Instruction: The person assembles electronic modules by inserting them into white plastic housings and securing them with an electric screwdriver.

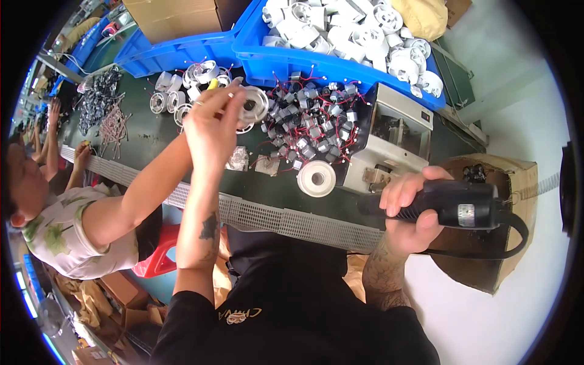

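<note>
1. Both hands are apart from each other. Taking the whole view as a clock with twelve at the top, the left hand [213, 125] is at ten o'clock, and its fingers are closed on the edge of a white ring part [258, 108], which is at eleven o'clock, above the table.
2. Right hand [413, 210] is near three o'clock. It is wrapped around a black hand tool [456, 204] of long round shape, lying almost level, with a black cord [517, 234] bending down from its rear end.
3. Between twelve and one o'clock, a pile of small grey motors [313, 118] with red wires lies on the dark green table [274, 193].
4. Close to the middle, a white roll [307, 182] lies flat, just beside a beige machine [392, 159] at two o'clock.
5. Toward ten o'clock, more white ring parts [175, 101] are lying beyond the left hand.
6. At one o'clock stands a blue bin [340, 70], heaped with white plastic parts [365, 36]; a second blue bin [182, 52], between ten and eleven, bears a cardboard box [176, 18].
7. Between eight and nine o'clock is a co-worker [85, 249]; one forearm [155, 176] of this person reaches behind the left hand, so its hand is mostly hidden.
</note>
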A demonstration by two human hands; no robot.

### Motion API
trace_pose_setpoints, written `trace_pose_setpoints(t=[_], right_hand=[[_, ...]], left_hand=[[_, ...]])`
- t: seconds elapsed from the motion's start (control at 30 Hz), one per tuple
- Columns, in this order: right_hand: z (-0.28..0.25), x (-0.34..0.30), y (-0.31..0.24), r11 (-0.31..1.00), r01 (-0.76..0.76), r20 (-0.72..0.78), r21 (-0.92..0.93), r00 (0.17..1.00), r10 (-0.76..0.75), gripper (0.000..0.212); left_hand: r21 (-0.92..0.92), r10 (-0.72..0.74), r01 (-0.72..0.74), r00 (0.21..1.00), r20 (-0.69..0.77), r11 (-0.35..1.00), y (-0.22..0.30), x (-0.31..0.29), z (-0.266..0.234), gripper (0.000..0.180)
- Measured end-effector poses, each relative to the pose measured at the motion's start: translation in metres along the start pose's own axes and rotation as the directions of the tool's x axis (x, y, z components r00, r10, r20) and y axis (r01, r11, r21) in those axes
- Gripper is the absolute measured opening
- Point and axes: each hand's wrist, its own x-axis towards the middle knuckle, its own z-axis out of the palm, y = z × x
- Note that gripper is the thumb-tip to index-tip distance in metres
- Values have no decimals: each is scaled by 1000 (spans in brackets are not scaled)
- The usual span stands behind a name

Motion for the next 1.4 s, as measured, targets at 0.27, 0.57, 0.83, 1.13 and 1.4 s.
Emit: trace_pose_setpoints(t=[0.27, 0.57, 0.83, 1.13, 1.4], right_hand=[[-13, -12, -4, 964, 24, -7, -266, 1000, -27, 65], [-14, -18, -9, 981, -29, -100, -189, 995, 10, 54], [-10, -24, -10, 989, -50, -83, -143, 996, 38, 54], [-2, -28, -8, 995, -43, -9, -90, 999, 42, 55], [-14, -25, -10, 955, -9, -63, -296, 998, -11, 60]], left_hand=[[303, 70, -67, 998, 2, 951, -23, 61, -8, 21], [640, 7, -57, 997, 80, 766, -68, 97, 7, 17], [193, 288, -304, 952, 105, 933, 6, 111, 48, 22], [306, 186, -251, 956, 226, 918, 16, 111, 104, 46], [-260, 105, -100, 994, 6, 961, 52, 47, 47, 32]])
